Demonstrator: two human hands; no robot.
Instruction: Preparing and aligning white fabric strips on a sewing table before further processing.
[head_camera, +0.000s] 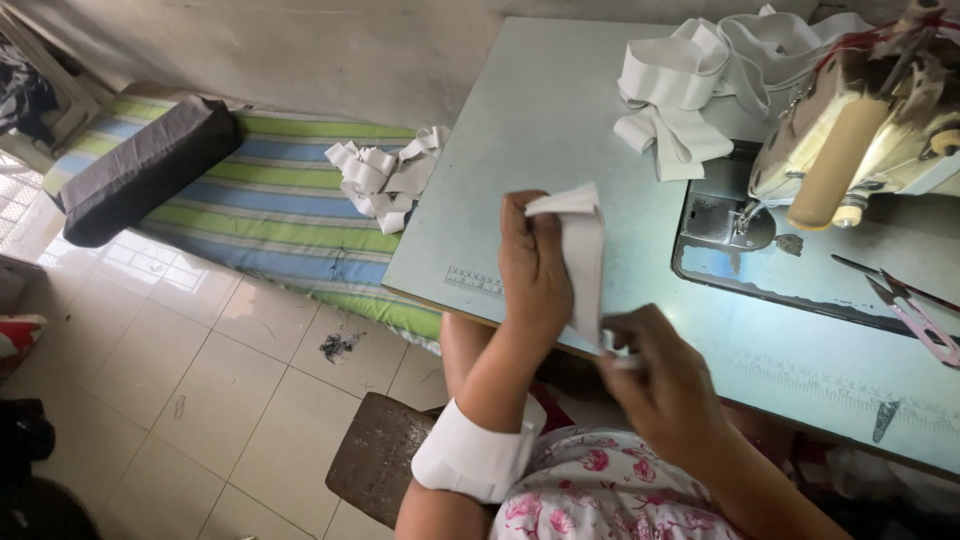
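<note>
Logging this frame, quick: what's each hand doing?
Left hand: closed on the white strip's upper end.
Right hand: pinching its lower end.

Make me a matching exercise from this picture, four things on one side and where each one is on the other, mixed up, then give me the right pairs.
Things:
1. white strip of fabric
2. pile of white strips
3. scissors
4. white band

Places:
A. around the forearm of the left arm
B. on the striped mattress beside the table
C. held between the left hand and the right hand
D. on the table, right of the sewing machine's needle

Pairs: 1-C, 2-B, 3-D, 4-A
</note>
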